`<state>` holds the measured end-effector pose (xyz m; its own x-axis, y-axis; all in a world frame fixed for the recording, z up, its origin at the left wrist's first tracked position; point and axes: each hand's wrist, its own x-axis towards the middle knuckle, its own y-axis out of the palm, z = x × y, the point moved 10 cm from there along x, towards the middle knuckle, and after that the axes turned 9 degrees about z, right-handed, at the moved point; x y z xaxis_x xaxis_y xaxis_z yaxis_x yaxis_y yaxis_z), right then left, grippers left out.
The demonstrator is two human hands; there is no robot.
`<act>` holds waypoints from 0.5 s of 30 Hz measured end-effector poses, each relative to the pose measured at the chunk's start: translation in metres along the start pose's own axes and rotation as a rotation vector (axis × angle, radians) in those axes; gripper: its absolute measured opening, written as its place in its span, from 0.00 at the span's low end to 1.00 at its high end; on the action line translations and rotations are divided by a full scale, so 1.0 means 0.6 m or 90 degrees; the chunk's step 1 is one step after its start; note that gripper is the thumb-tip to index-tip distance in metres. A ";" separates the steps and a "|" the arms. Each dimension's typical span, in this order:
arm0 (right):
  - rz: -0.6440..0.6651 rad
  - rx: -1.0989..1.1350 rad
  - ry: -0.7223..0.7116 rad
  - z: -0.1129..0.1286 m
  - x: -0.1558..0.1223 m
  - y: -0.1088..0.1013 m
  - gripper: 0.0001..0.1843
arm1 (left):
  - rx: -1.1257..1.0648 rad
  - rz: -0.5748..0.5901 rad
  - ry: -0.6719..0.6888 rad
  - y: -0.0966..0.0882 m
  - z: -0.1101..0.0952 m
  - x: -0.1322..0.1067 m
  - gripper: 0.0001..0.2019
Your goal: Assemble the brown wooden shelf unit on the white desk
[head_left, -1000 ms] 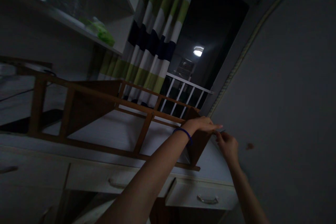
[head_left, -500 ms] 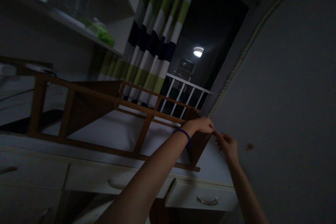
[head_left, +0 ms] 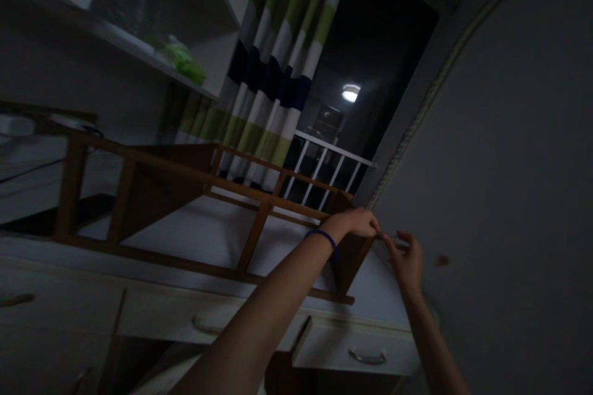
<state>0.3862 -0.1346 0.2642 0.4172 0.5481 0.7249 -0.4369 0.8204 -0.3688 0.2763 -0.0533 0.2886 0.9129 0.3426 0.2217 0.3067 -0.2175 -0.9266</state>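
A brown wooden rack [head_left: 259, 231] lies on its side along a white desktop. My left hand [head_left: 356, 222], with a dark blue bead bracelet [head_left: 324, 234] at the wrist, is at the rack's right end panel [head_left: 354, 256]. Its fingers are closed at the panel's upper corner; what they pinch is too small and dark to make out. Just right of that corner is my right hand [head_left: 407, 262]. Its thumb tip reaches to the left fingertips, while its other fingers stand apart from the thumb. I see nothing held in it.
White drawers with handles line the desk front; the right drawer [head_left: 354, 345] sticks out. A grey wall [head_left: 500, 197] rises close on the right. Behind the rack are a striped curtain [head_left: 273, 80] and white window bars [head_left: 319, 166]. A shelf [head_left: 152, 58] overhangs the upper left.
My right hand's fingers have spread from a pinch near the panel's corner. My left hand stays in place, and the rack has not moved.
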 end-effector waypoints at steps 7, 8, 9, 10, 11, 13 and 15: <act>0.056 -0.089 0.091 -0.014 -0.013 0.008 0.29 | 0.024 -0.016 -0.020 -0.004 0.003 -0.005 0.15; 0.067 -0.091 0.100 -0.015 -0.015 0.011 0.29 | 0.027 -0.019 -0.021 -0.005 0.002 -0.007 0.15; 0.076 -0.089 0.109 -0.016 -0.016 0.013 0.30 | 0.031 -0.022 -0.021 -0.006 0.001 -0.008 0.15; 0.084 -0.085 0.116 -0.017 -0.017 0.016 0.30 | 0.035 -0.025 -0.020 -0.006 -0.001 -0.009 0.15; 0.092 -0.080 0.122 -0.019 -0.018 0.018 0.31 | 0.038 -0.029 -0.019 -0.007 -0.002 -0.010 0.15; 0.106 -0.069 0.132 -0.022 -0.018 0.024 0.31 | 0.044 -0.033 -0.017 -0.008 -0.004 -0.011 0.14; 0.117 -0.065 0.137 -0.026 -0.018 0.028 0.32 | 0.048 -0.036 -0.015 -0.008 -0.004 -0.011 0.14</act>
<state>0.3866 -0.1239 0.2412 0.5029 0.7017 0.5047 -0.4433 0.7106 -0.5464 0.2694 -0.0567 0.2922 0.8877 0.3742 0.2683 0.3360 -0.1279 -0.9331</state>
